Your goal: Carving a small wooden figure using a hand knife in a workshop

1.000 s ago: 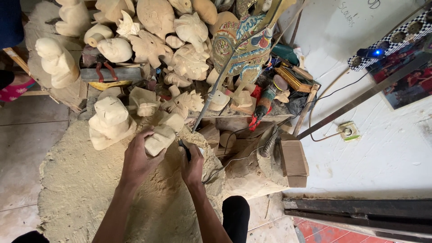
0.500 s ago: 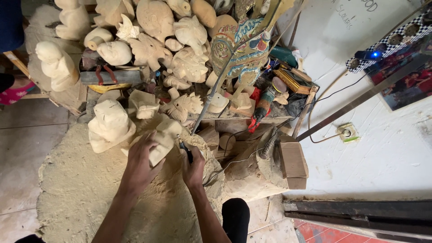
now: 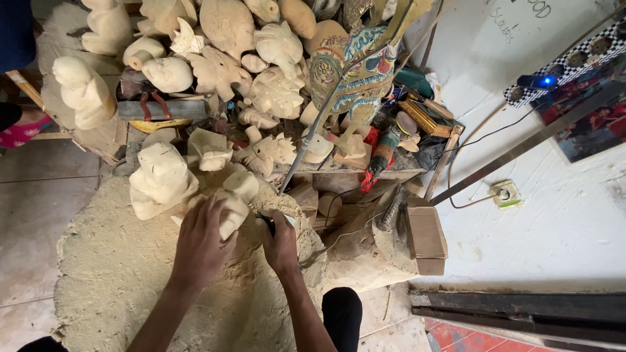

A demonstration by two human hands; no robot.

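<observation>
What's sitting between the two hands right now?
In the head view, the lower end of the pale unpainted wooden carving under the left hand, then a small dark tool gripped by the right hand, above sawdust.

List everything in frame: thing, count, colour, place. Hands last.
Carving in hand: one, pale wood, on the sawdust under the left hand.
Rough carved block: one, pale, just left of it.
Unpainted carvings: many, pale, piled across the top.
Painted carving: one, multicoloured, top centre.
Power tool: one, red and green, right of the pile.
Wooden box: one, brown, right of the sawdust.
Sawdust mound: one, tan, lower left.
Wall socket: one, pale, on the white surface at right.
Left hand: on the carving.
Right hand: grips a small dark tool; kind unclear.
</observation>
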